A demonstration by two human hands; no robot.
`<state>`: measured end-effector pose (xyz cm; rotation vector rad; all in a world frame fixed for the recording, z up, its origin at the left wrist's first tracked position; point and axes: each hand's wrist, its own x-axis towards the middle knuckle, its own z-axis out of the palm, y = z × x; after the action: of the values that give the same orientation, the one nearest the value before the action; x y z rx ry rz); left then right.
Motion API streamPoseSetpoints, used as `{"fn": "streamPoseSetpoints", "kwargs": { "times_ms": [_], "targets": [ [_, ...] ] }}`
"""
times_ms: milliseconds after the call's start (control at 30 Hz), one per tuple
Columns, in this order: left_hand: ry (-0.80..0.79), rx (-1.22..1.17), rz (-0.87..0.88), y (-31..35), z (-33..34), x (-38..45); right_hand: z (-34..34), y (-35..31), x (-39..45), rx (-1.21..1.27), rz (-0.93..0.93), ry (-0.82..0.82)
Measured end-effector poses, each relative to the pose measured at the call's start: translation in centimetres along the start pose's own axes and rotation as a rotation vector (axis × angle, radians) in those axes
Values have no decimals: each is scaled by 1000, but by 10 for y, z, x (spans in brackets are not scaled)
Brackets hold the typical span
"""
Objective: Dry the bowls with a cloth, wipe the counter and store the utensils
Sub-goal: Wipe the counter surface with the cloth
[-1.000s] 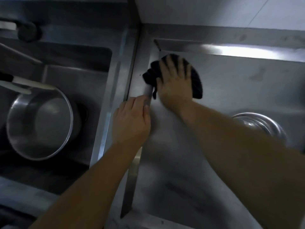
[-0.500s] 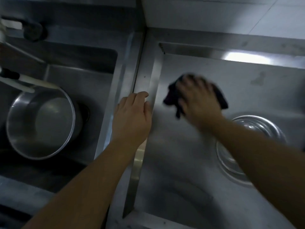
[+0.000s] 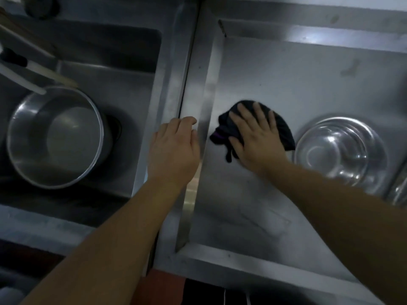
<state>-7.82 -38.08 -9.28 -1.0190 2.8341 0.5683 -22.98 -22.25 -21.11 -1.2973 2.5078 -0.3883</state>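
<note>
On the recessed stainless counter (image 3: 275, 216): right hand (image 3: 256, 137), fingers spread, presses a crumpled dark cloth (image 3: 284, 126) flat. Just right, a shiny steel bowl (image 3: 340, 154). Left hand (image 3: 174, 148) rests, fingers relaxed, on the raised rim. Sink (image 3: 132, 69) at left holds a round steel pot (image 3: 56, 137).

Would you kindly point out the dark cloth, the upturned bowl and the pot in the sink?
dark cloth (image 3: 284, 130), head view, right edge.
upturned bowl (image 3: 340, 154), head view, centre.
pot (image 3: 68, 137), head view, inner base.

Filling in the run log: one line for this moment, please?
step: wiping counter | right hand: flat on dark cloth | left hand: resting on rim | bowl: right of cloth
</note>
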Motion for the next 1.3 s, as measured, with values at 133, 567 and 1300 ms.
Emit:
{"fn": "streamPoseSetpoints", "kwargs": {
  "times_ms": [133,567,1300],
  "targets": [
    [15,3,57,-5,2,-23,21,-44,-75,60,0,-53],
    [-15,9,196,-9,1,-111,40,-118,-251,107,-69,-439],
    [59,112,139,36,19,-292,19,-40,-356,42,-46,-315]
  ]
}}
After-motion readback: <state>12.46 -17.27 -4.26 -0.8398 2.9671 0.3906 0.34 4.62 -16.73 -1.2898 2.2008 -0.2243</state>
